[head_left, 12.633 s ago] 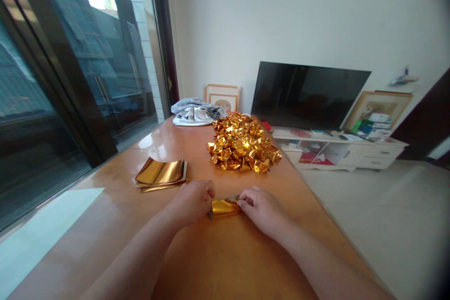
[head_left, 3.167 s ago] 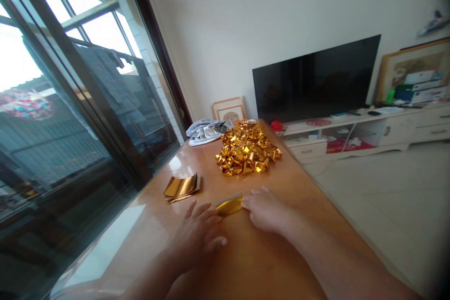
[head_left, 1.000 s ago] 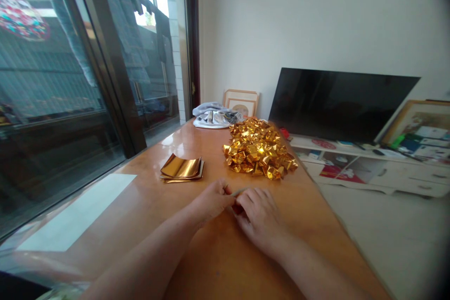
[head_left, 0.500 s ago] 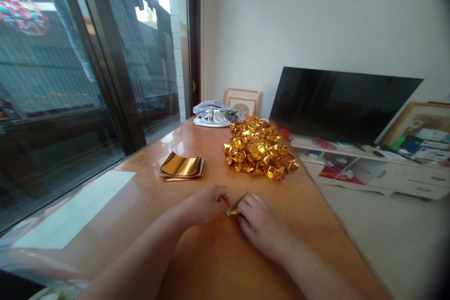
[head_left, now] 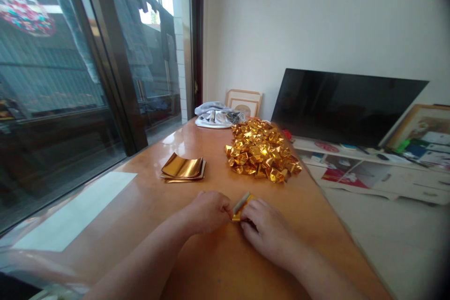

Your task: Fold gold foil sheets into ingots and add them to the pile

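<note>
Over the near part of the wooden table [head_left: 211,267], the right hand [head_left: 267,227] is lying with bent fingers closed over the right side of a small folded foil piece [head_left: 241,202], evidently holding it; the left hand [head_left: 211,212] is curling loosely, its fingertips touching the foil's near-left corner, though whether they are pinching it I cannot tell, the thumb being hidden; the foil piece itself is lying between the two hands, slanting away to the right, showing a dull grey strip along its upper left side and bright gold at its lower end and beside the right fingers; the step in hand appears to be a fold or crease, and doing it well is probably a matter of letting the right hand serve as a steady anchor while the left is working the edge lightly; thin foil is likely to be wrinkling under uneven force, so matching the edges before pressing, then running a fingertip along the crease, should be serving best; to the left, a pale sheet [head_left: 79,211] is lying flat; a little farther, a stack of gold sheets [head_left: 181,167] is curling up at its corners; to its right, a pile of folded gold pieces [head_left: 262,152] is spreading across the table; beyond, a grey cloth bundle [head_left: 214,115] is resting near the far end.
</note>
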### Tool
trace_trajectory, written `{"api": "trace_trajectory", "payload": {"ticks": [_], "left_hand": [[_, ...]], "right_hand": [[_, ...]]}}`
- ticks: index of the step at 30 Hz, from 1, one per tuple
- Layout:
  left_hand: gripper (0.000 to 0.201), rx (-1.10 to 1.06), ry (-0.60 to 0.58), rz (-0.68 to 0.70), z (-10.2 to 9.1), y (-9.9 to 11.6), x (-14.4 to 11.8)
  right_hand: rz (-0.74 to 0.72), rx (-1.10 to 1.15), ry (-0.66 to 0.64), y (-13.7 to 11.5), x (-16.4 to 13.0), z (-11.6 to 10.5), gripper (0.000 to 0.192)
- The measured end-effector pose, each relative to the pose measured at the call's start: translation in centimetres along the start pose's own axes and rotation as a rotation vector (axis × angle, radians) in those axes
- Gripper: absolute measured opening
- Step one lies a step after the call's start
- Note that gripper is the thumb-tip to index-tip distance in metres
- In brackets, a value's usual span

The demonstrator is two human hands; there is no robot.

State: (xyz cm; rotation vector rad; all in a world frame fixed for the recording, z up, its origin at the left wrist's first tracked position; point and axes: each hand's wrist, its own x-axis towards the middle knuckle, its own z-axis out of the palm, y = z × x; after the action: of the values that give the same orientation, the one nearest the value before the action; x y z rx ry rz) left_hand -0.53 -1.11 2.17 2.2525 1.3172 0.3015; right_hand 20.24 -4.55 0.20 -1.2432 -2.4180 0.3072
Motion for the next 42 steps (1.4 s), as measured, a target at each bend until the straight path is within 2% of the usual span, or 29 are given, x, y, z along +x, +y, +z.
{"api": "trace_trajectory", "payload": {"ticks": [5,11,19,32,42], "left_hand": [[0.028,0.009,0.025,0.01,0.0,0.2,-0.1],[0.028,-0.003,-0.012,0.034,-0.1,0.0,-0.2],[0.027,0.005,-0.014,-0.013,-0.2,0.5,-0.2],[0.02,0.043,0.03,-0.127,0.0,1.5,-0.4],[0.021,0.026,0.028,-0.151,0.0,1.7,-0.4]], "right_hand": [[0.004,0.037,0.002,0.1,0.1,-0.1,0.015],[0.021,0.136,0.02,0.7,0.4,0.3,0.014],[0.159,0.234,0.059,1.4,0.9,1.3,0.007],[0.195,0.204,0.095,1.7,1.1,1.5,0.013],[0.216,0.225,0.085,1.9,1.2,1.4,0.015]]}}
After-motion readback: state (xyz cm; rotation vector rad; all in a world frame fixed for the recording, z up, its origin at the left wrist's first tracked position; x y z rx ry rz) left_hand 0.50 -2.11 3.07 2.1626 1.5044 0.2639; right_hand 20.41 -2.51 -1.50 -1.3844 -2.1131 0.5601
